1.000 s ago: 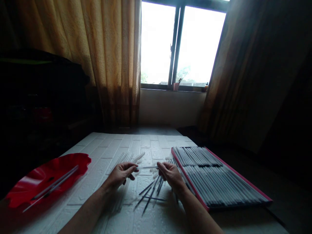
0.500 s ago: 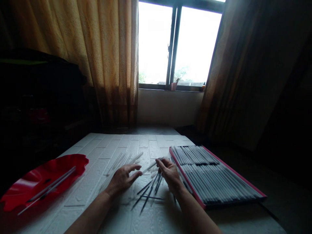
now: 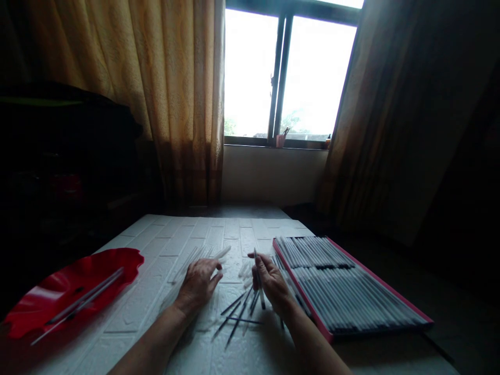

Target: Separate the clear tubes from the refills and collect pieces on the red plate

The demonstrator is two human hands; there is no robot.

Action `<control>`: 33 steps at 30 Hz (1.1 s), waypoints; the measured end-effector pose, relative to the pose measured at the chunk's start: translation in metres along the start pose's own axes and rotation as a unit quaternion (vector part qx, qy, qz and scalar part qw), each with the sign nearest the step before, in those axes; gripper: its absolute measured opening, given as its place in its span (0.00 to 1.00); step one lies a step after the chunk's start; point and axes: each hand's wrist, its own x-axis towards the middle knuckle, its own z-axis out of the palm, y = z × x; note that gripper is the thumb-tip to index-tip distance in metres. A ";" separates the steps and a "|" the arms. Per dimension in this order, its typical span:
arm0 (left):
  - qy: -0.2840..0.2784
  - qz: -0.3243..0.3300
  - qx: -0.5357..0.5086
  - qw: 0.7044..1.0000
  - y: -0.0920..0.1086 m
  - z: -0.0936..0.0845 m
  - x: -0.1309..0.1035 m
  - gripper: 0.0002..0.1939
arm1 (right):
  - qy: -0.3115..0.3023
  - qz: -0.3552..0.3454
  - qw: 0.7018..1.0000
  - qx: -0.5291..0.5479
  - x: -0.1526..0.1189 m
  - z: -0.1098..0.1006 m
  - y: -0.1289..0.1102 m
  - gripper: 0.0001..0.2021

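My right hand (image 3: 270, 281) grips a slim pen (image 3: 260, 291) with a clear barrel, held steeply with its lower end toward me. Left of it, my left hand (image 3: 199, 281) is open and holds nothing visible, its thumb and forefinger apart. Several thin dark pen refills (image 3: 236, 319) lie crossed on the white table between my forearms. Clear, narrow tubes (image 3: 191, 259) are spread behind my left hand, partly covered by it. Small clear pieces (image 3: 245, 268) sit between the hands, too blurred to name.
Rows of pens fill a pink-edged box (image 3: 332, 337) to the right. A red wavy-rimmed tray (image 3: 42, 291) at left holds a few long thin sticks. The brick-patterned table (image 3: 164, 232) reaches toward the window, where a small pink cup (image 3: 280, 140) stands on the sill.
The pen in my right hand has swung from pointing left to nearly upright. My left hand has drawn back slightly left, away from the pen's end. The view has shifted slightly.
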 end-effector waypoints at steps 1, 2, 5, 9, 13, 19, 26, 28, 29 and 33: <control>-0.001 -0.001 -0.017 1.000 -0.001 0.000 0.000 0.06 | -0.019 -0.005 1.000 -0.016 -0.001 0.001 0.001 0.29; -0.007 -0.009 -0.059 0.998 -0.001 -0.001 0.001 0.06 | -0.037 -0.013 0.999 -0.037 -0.002 0.002 0.001 0.27; -0.033 -0.046 -0.258 0.965 0.000 -0.001 0.000 0.12 | -0.077 -0.063 0.984 -0.149 -0.008 0.004 0.000 0.18; -0.053 -0.081 -0.359 0.928 0.003 -0.002 -0.001 0.20 | -0.097 -0.119 0.942 -0.298 -0.013 0.004 -0.008 0.13; -0.060 -0.102 -0.380 0.917 0.005 -0.004 -0.001 0.22 | -0.102 -0.128 0.921 -0.352 -0.015 0.005 -0.011 0.14; -0.053 -0.096 -0.386 0.916 0.011 -0.009 -0.003 0.19 | -0.120 -0.131 0.908 -0.379 -0.015 0.005 -0.008 0.14; -0.061 -0.138 -0.455 0.877 0.009 -0.006 -0.002 0.24 | -0.138 -0.143 0.905 -0.377 -0.014 0.010 0.000 0.15; -0.065 -0.149 -0.471 0.867 0.008 -0.004 -0.002 0.25 | -0.144 -0.128 0.911 -0.365 -0.015 0.014 0.000 0.16; -0.065 -0.150 -0.474 0.865 0.008 -0.003 -0.002 0.25 | -0.144 -0.123 0.914 -0.357 -0.015 0.016 0.000 0.17; -0.050 -0.123 -0.454 0.881 0.010 -0.005 -0.003 0.23 | -0.135 -0.121 0.925 -0.333 -0.016 0.018 0.000 0.14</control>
